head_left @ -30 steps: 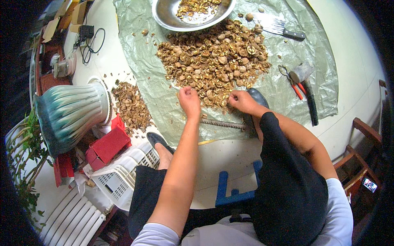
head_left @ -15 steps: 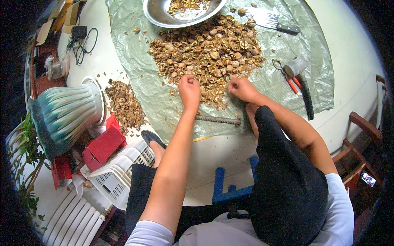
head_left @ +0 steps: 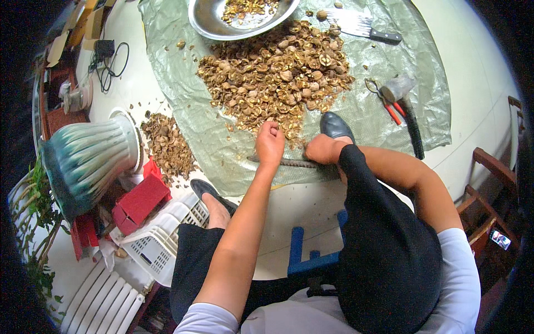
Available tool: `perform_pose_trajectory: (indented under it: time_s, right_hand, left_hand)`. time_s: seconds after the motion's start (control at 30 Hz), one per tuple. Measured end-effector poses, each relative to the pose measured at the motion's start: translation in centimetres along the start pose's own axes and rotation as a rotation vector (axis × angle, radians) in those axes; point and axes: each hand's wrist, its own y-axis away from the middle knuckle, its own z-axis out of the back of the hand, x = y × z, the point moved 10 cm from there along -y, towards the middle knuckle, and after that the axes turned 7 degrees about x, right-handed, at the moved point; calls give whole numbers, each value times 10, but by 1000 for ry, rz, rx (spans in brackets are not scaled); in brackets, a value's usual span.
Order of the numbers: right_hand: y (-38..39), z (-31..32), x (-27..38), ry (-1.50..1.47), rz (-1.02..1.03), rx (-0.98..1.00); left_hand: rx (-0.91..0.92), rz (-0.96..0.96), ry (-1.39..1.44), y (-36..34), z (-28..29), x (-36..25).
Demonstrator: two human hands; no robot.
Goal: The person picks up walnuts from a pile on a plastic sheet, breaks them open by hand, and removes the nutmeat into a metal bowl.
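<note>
The left hand (head_left: 270,143) is at the near edge of the nut pile (head_left: 278,72), on the green sheet (head_left: 183,111); its fingers are curled together in a loose fist, and whether they pinch a nut is hidden under the hand. The right hand (head_left: 321,149) lies just beside it, over a ribbed metal rod (head_left: 289,162) that lies on the sheet; its fingers are folded under the palm, so I cannot tell what they grip. A black shoe (head_left: 335,125) shows just behind this hand; the dark trouser leg covers the rest of the foot. The steel bowl (head_left: 222,22) is cut off by the top edge. Red pliers (head_left: 389,106) and a hammer (head_left: 409,111) lie well apart to the right; a knife (head_left: 367,30) lies near the bowl. A smaller heap of shells (head_left: 167,146) is beside the green vase (head_left: 89,158).
</note>
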Motion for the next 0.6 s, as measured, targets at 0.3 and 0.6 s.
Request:
perform_pose_trajectory:
  time_s: [0.3,0.6]
  right_hand:
    - [0,-15,-1,67,48,58]
    - [5,3,-12,-139,-30,-95]
  left_hand:
    - [30,-76,-97,-45,-8,-37]
    - [49,-44,-145,-54,-15,-14]
